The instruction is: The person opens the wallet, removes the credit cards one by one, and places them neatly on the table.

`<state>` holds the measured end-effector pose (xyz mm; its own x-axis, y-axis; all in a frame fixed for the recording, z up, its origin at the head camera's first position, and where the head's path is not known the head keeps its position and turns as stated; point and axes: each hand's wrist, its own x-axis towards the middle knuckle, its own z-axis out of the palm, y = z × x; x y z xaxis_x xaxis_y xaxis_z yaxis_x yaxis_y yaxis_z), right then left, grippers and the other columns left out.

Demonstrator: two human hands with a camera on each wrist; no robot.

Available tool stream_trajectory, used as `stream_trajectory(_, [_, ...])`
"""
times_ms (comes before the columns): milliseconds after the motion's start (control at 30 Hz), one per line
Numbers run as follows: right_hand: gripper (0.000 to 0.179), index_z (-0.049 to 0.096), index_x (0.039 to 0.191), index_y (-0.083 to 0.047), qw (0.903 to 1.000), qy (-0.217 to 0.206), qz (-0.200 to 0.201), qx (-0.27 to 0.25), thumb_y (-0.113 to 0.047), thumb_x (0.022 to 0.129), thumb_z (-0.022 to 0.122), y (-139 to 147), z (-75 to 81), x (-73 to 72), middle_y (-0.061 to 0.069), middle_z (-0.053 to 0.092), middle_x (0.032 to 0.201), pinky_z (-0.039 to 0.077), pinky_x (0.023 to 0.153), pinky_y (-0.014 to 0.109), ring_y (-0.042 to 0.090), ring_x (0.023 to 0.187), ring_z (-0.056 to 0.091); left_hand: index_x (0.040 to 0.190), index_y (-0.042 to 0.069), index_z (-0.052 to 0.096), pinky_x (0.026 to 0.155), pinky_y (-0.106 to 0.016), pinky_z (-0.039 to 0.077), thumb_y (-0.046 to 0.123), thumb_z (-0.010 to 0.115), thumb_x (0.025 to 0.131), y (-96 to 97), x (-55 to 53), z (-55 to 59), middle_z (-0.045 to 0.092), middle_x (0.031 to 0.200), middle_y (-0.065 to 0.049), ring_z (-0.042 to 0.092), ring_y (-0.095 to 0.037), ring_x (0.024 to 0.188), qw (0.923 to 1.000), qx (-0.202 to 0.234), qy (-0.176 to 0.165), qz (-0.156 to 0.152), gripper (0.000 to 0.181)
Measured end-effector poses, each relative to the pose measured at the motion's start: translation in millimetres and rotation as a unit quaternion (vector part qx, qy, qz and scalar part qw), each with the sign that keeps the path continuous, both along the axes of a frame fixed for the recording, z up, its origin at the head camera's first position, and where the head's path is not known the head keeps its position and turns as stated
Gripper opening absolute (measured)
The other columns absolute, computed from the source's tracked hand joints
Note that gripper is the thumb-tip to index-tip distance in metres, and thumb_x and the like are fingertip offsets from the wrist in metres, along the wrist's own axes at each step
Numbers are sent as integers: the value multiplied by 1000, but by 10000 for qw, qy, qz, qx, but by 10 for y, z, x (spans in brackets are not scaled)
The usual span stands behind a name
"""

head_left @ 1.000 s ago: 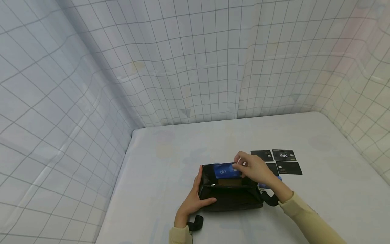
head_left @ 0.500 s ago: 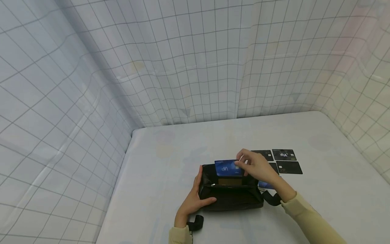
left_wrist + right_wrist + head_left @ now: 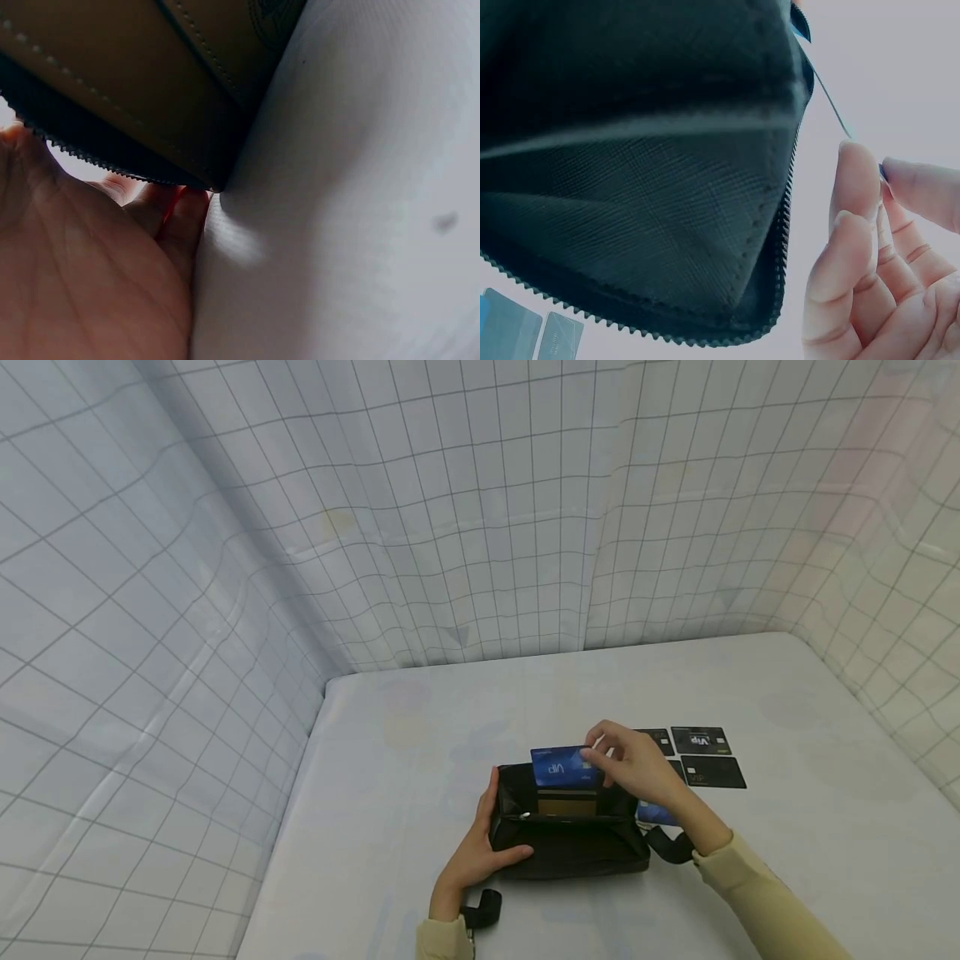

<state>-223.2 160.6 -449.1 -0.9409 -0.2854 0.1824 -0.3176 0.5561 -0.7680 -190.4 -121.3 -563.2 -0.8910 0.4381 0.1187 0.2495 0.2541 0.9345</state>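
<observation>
An unzipped wallet [image 3: 570,856] with a black inside spreads wide on the white table. My left hand [image 3: 474,856] holds its left end, fingers along the outer side and thumb over the near panel. The left wrist view gives the brown stitched outside [image 3: 97,67] and the palm below. Between thumb and fingers, my right hand [image 3: 633,767] pinches the right end of a blue VIP card [image 3: 557,768], raised over the far panel. Below that card a brown strip [image 3: 566,807] shows. From the right wrist, the zipped gusset [image 3: 652,232] stands beside the pinching fingers.
Several black cards, among them a Vip card [image 3: 701,741] and another black card [image 3: 714,772], lie right of the wallet. A second blue card [image 3: 655,814] lies partly beneath the right forearm. Grid-patterned white curtains [image 3: 480,527] enclose the table [image 3: 405,760].
My right hand has drawn the blue card upward and slightly right, out of the wallet's far panel, so more of the strip beneath shows. The left hand and wallet have stayed put.
</observation>
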Motion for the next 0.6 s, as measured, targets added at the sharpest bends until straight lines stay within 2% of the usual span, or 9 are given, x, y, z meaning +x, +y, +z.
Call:
stream_trajectory(367, [15, 60, 100, -16, 9998, 34, -169, -135, -29, 93, 63, 39, -16, -12, -2, 63, 78, 44, 47, 33, 13, 52, 59, 153, 30, -5, 102, -65, 16, 23, 81, 78, -2, 13, 18, -1, 157, 3, 2, -28, 142, 10000, -10, -10, -6, 115])
stream_trajectory(433, [15, 60, 100, -16, 9997, 36, -179, -181, -29, 93, 63, 49, -19, -17, -2, 63, 78, 44, 47, 33, 13, 53, 59, 154, 29, -5, 103, -64, 15, 19, 80, 78, 0, 9, 16, -2, 157, 3, 1, -27, 141, 10000, -9, -39, -14, 115])
stream_trajectory(600, [17, 60, 102, -14, 9993, 44, -184, -338, -28, 94, 63, 79, -10, -19, 0, 62, 80, 45, 48, 34, 14, 54, 59, 154, 20, -6, 101, -67, 14, 11, 80, 77, 6, 0, 17, -2, 157, -7, 1, -34, 141, 10000, 65, -20, -53, 116])
